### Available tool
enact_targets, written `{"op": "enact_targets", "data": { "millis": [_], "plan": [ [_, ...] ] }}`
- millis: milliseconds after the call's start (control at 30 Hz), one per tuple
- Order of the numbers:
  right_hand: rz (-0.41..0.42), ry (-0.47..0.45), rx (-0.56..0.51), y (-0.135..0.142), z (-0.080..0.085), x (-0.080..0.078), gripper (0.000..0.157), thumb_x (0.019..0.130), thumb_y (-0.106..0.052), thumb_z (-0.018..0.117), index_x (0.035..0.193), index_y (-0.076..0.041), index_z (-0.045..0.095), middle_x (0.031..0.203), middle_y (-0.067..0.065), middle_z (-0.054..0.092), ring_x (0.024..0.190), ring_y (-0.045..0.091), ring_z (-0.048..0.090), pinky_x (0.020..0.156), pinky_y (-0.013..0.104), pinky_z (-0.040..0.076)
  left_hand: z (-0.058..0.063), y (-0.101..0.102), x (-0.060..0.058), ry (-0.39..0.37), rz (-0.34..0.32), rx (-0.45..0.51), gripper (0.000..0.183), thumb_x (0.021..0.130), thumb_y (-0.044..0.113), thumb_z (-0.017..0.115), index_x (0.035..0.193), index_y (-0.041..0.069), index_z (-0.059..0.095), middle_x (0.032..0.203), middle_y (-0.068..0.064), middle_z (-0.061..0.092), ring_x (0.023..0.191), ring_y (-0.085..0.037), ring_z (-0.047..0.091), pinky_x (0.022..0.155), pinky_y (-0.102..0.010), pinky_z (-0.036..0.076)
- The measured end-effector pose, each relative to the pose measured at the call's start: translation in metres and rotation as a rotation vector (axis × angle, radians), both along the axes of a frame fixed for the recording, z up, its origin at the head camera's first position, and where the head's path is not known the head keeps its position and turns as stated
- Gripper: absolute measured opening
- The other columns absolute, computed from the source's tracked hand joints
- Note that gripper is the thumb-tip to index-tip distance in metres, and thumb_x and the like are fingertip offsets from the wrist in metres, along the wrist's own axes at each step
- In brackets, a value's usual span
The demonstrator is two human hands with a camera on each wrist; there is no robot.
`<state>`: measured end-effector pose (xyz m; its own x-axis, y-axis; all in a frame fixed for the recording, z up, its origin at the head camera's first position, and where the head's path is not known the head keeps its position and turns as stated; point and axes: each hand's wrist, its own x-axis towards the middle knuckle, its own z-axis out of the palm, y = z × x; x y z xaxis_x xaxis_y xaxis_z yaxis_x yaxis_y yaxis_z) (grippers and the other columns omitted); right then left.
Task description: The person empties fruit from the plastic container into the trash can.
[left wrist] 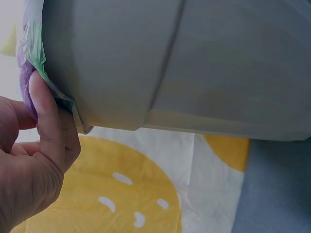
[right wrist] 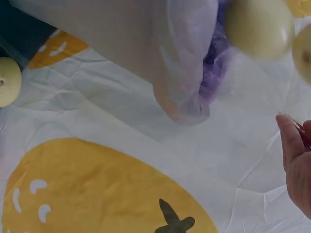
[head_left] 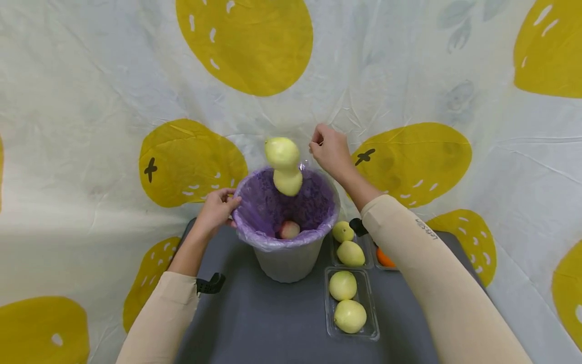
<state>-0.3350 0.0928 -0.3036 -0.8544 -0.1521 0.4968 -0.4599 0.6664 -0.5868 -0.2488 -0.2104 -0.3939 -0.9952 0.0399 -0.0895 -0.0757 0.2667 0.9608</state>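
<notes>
My left hand point(head_left: 217, 210) grips the rim of a pale bin point(head_left: 287, 263), with thumb and fingers over its purple plastic liner point(left wrist: 33, 53). My right hand point(head_left: 331, 150) is raised above the bin's right rim. Its fingers pinch the edge of something clear and thin, probably a plastic tray, mostly too transparent to make out. Two pale yellow-green pears, an upper pear point(head_left: 282, 152) and a lower pear point(head_left: 288, 182), are in the air over the bin's mouth, left of that hand. Inside the bin lies a reddish, peach-like fruit point(head_left: 289, 230).
Right of the bin, a clear tray point(head_left: 375, 331) on the dark table point(head_left: 268, 328) holds two yellow-green fruits. Behind it another clear tray point(head_left: 335, 262) carries two more. An orange fruit point(head_left: 384, 259) sits partly hidden under my right forearm. A patterned cloth point(head_left: 91, 126) hangs behind.
</notes>
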Motion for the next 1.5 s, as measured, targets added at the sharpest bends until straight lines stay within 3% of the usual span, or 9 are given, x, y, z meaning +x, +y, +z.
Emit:
{"op": "enact_targets", "data": {
  "millis": [267,433,600,867,1133,1300,1500],
  "plan": [
    [-0.024,0.044,0.095,0.005,0.006,-0.003,0.016,0.098,-0.004,0.060,0.084,-0.005,0.053,0.085,0.015,0.060,0.078,0.031,0.056,0.069,0.039,0.047,0.000,0.001,-0.002,0.000,0.005,-0.010,0.052,0.107,0.018,0.059,0.152,-0.003,0.045,0.091,-0.009,0.050,0.063,-0.013,0.061,0.050,-0.028,0.060],
    [-0.012,0.022,0.092,0.007,0.004,-0.002,0.016,0.098,-0.004,0.061,0.083,-0.004,0.054,0.090,0.017,0.066,0.084,0.033,0.063,0.073,0.039,0.052,0.000,0.002,-0.001,-0.007,-0.001,-0.002,0.050,0.107,0.018,0.058,0.152,-0.003,0.046,0.093,-0.009,0.051,0.063,-0.013,0.060,0.050,-0.028,0.060],
    [0.009,-0.016,0.046,0.010,0.003,-0.001,0.014,0.099,-0.005,0.059,0.085,-0.004,0.055,0.093,0.017,0.073,0.080,0.030,0.071,0.066,0.034,0.056,0.001,0.000,-0.001,-0.002,0.018,-0.005,0.049,0.107,0.018,0.057,0.150,-0.003,0.047,0.093,-0.010,0.051,0.063,-0.014,0.061,0.049,-0.027,0.059],
    [0.052,-0.075,-0.020,0.018,-0.002,0.002,0.012,0.098,-0.004,0.058,0.086,-0.003,0.056,0.094,0.018,0.072,0.080,0.029,0.075,0.065,0.028,0.062,0.005,0.003,0.001,0.001,0.021,0.003,0.048,0.108,0.017,0.056,0.150,-0.003,0.047,0.095,-0.011,0.053,0.064,-0.014,0.061,0.049,-0.026,0.059],
    [0.043,-0.185,-0.161,0.037,-0.006,0.011,0.010,0.099,-0.009,0.060,0.093,-0.002,0.057,0.098,0.018,0.070,0.088,0.029,0.077,0.070,0.025,0.064,0.004,0.006,0.001,-0.004,0.019,0.005,0.047,0.108,0.018,0.056,0.150,-0.002,0.048,0.097,-0.010,0.054,0.064,-0.014,0.061,0.049,-0.027,0.059],
    [0.043,-0.211,-0.305,0.057,-0.008,0.015,0.012,0.099,-0.008,0.065,0.095,0.001,0.057,0.098,0.018,0.070,0.081,0.018,0.077,0.069,0.020,0.063,0.005,0.009,0.000,-0.011,0.020,0.004,0.048,0.107,0.018,0.057,0.150,-0.002,0.048,0.097,-0.011,0.055,0.060,-0.014,0.061,0.050,-0.028,0.059],
    [0.101,-0.235,-0.484,0.087,-0.004,0.025,0.014,0.097,-0.003,0.068,0.096,0.006,0.057,0.082,0.003,0.068,0.072,0.009,0.074,0.069,0.022,0.064,0.006,0.009,-0.005,-0.005,0.013,0.012,0.048,0.107,0.016,0.058,0.149,-0.003,0.048,0.095,-0.010,0.055,0.059,-0.012,0.061,0.049,-0.027,0.059]
  ]
}}
